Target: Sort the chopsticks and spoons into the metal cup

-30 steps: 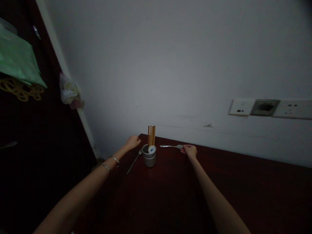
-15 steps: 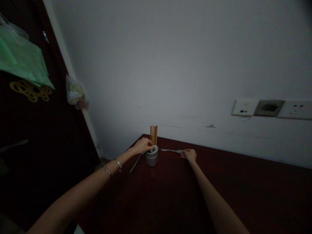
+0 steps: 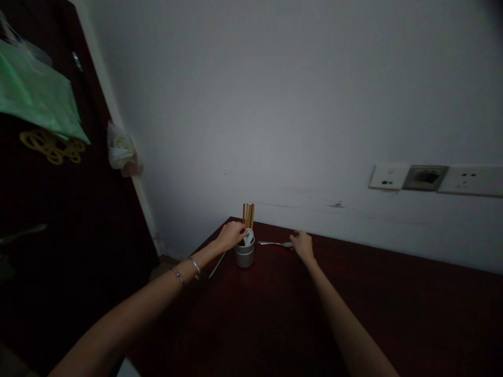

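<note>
My left hand [image 3: 232, 234], closed, reaches over the grey utensil holder [image 3: 244, 257]. Its fingertips pinch the edge of a white spoon [image 3: 249, 237] whose lower part is hidden inside the holder. Several wooden chopsticks [image 3: 249, 214] stand upright behind that hand. On the dark red table lies a metal spoon [image 3: 275, 243], its handle toward the holder. My right hand [image 3: 302, 245] is at the other end of this spoon, fingers loosely bent and apart; whether they touch it is hard to see. Left of the holder a thin stick-like utensil [image 3: 217, 265] lies on the table.
A pale wall with a row of sockets [image 3: 425, 178] rises behind the table [image 3: 275, 314]. To the left, a dark door [image 3: 78, 220] carries a green cloth or bag [image 3: 37, 89], and a plastic bag [image 3: 121, 147] hangs beside it.
The white spoon shows more upright in the holder beside my left fingers. My right hand has shifted slightly up, and its fingers have lifted from the metal spoon's bowl. The view has turned slightly.
</note>
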`<state>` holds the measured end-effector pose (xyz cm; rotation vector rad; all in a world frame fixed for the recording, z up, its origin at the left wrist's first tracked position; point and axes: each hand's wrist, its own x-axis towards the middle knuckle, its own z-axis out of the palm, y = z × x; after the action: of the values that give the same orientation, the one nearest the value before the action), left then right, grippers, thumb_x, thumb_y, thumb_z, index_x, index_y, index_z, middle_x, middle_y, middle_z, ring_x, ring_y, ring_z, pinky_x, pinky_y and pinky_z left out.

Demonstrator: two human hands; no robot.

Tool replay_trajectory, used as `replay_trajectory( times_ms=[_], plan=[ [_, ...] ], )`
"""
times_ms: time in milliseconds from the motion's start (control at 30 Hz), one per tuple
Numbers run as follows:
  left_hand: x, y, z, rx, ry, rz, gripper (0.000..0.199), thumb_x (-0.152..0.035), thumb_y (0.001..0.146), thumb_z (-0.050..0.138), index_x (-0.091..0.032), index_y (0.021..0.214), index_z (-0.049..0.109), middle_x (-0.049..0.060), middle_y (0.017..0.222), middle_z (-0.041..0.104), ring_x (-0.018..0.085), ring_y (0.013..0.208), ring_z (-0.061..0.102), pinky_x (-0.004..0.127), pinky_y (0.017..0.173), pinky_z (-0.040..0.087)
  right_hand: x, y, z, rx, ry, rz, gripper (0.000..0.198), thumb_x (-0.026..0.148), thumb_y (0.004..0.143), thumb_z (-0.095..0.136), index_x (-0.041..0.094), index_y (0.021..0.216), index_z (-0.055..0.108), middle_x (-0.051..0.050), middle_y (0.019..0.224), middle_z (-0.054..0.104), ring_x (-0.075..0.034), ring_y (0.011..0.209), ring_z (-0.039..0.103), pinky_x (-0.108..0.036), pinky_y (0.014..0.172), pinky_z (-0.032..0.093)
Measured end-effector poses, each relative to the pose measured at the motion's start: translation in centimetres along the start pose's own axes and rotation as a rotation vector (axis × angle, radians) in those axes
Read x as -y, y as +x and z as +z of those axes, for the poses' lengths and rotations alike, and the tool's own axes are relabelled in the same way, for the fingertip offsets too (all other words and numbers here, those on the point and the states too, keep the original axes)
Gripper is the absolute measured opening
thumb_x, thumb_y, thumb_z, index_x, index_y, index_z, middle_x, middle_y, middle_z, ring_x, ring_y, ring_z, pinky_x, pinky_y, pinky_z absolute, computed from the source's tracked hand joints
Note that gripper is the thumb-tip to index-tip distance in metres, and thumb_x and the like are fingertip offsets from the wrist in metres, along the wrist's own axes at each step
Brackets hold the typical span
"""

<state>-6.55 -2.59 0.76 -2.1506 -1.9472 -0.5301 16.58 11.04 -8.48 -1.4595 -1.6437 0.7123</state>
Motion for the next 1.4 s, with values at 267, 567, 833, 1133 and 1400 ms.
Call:
replay_trajectory(
  times_ms=[267,567,833,1133,1400],
  plan=[
    [0.4,0.9,-5.5,-0.346,-0.139,-0.102,0.027,-0.031,0.079,0.047,-0.014,0.078,0.068,0.006,0.071,0.066,0.012,0.060,0.054,0.022,0.058,0.037,8.6,-5.0,-1.3,-0.057,0.088,-0.566,0.029,0.024,0.077,0.046,0.011,0.095,0.064,-0.010,0.086,0.065,-0.017,0.073,0.058,-0.029,0.072,0.045],
    [1.7,-4.9,-7.2,-0.121,-0.541,-0.510,0.022,-0.027,0.071,0.051,-0.011,0.059,0.061,-0.005,0.032,0.041,0.007,0.029,0.035,0.019,0.036,0.026,13.9,-15.1,-1.0,0.811,0.674,-0.113,0.035,0.038,0.078,0.049,0.012,0.102,0.054,-0.009,0.084,0.063,-0.016,0.065,0.062,-0.020,0.036,0.048],
    [2.7,-12.7,0.4,0.231,-0.763,-0.717,0.019,-0.024,0.067,0.051,-0.013,0.052,0.054,-0.003,0.042,0.048,0.005,0.028,0.032,0.020,0.031,0.023,9.4,-18.1,2.8,0.799,0.549,0.075,0.016,0.021,0.079,0.047,0.010,0.086,0.057,0.000,0.058,0.057,-0.008,0.045,0.055,-0.014,0.032,0.042],
    [2.1,-15.6,4.4,0.510,-0.660,-0.660,0.026,-0.037,0.065,0.055,-0.015,0.052,0.052,-0.004,0.041,0.046,0.006,0.028,0.032,0.020,0.030,0.022,5.6,-18.6,3.1,0.883,0.372,0.080,0.018,0.016,0.080,0.041,0.009,0.084,0.057,0.002,0.053,0.054,-0.007,0.042,0.053,-0.015,0.030,0.042],
    [1.9,-15.0,3.9,0.595,-0.586,-0.577,0.035,-0.048,0.062,0.059,-0.015,0.049,0.053,-0.003,0.041,0.046,0.006,0.030,0.034,0.020,0.032,0.025,5.1,-18.5,2.7,0.893,0.394,0.083,0.019,0.020,0.080,0.043,0.010,0.084,0.059,0.001,0.055,0.056,-0.008,0.043,0.054,-0.016,0.031,0.042]
  ],
)
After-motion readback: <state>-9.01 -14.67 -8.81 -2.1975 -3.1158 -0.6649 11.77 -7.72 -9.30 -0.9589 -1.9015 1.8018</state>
